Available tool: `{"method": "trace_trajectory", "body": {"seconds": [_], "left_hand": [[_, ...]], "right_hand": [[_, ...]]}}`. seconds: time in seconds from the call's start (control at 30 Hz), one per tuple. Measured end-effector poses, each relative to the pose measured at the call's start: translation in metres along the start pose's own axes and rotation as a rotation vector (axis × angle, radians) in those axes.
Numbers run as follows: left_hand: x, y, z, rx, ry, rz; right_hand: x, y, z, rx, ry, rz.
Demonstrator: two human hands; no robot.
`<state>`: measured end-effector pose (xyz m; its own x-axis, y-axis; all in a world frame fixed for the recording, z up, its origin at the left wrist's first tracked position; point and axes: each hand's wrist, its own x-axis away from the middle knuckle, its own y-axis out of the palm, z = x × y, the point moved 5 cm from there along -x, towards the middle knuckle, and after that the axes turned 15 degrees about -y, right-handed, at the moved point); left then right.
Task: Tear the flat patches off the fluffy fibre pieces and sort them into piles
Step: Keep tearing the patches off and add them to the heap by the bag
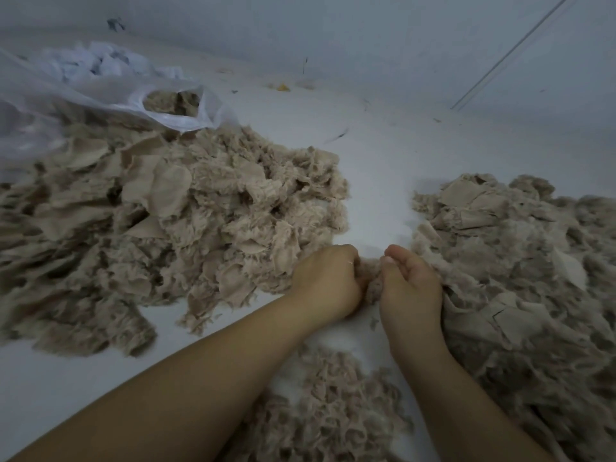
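No text, label, brand, number or sign can be read anywhere in the head view.

Floor (383, 155): you look down on a pale, whitish surface running through the middle of the frame.
Wall (366, 35): plain pale grey-blue across the top, meeting the floor along a soft line.
Strip (510, 51): a thin pale line slants down the wall, upper right.
Debris (283, 87): a small yellowish scrap and dark specks, top centre.
Light: dim, cool, even.
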<state>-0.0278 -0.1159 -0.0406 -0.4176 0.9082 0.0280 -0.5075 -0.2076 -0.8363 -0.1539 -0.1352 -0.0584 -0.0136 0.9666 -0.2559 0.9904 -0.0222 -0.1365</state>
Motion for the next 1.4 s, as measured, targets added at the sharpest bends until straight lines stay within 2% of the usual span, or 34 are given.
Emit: {"method": "trace_trajectory", "body": {"seconds": [0.4, 0.5, 0.67, 0.8, 1.0, 1.2, 1.4], "left_hand": [[0.027, -0.024, -0.035, 1.253, -0.124, -0.244], [0.032, -0.025, -0.029, 1.175, -0.062, -0.238], [0.029, -0.017, -0.029, 1.066, -0.077, -0.193], [0.03, -0.014, -0.026, 1.052, -0.03, -0.248], [0.03, -0.019, -0.038, 1.113, -0.082, -0.074], [0.032, -0.023, -0.039, 1.199, -0.064, -0.043], [0.037, -0.031, -0.036, 1.268, -0.018, -0.015]], "right_hand": [[0.0, 0.002, 0.008, 0.003, 0.039, -0.08], [0.003, 0.003, 0.0, 0.029, -0.007, -0.107], [0.009, 0.006, -0.016, 0.058, -0.166, -0.197], [0.01, 0.012, -0.019, 0.224, -0.268, -0.309], [0.003, 0.0, -0.01, 0.229, -0.241, -0.156], [0.002, -0.008, -0.004, 0.099, -0.14, -0.007], [0.0, -0.007, 0.003, 0.06, -0.093, 0.013]]}}
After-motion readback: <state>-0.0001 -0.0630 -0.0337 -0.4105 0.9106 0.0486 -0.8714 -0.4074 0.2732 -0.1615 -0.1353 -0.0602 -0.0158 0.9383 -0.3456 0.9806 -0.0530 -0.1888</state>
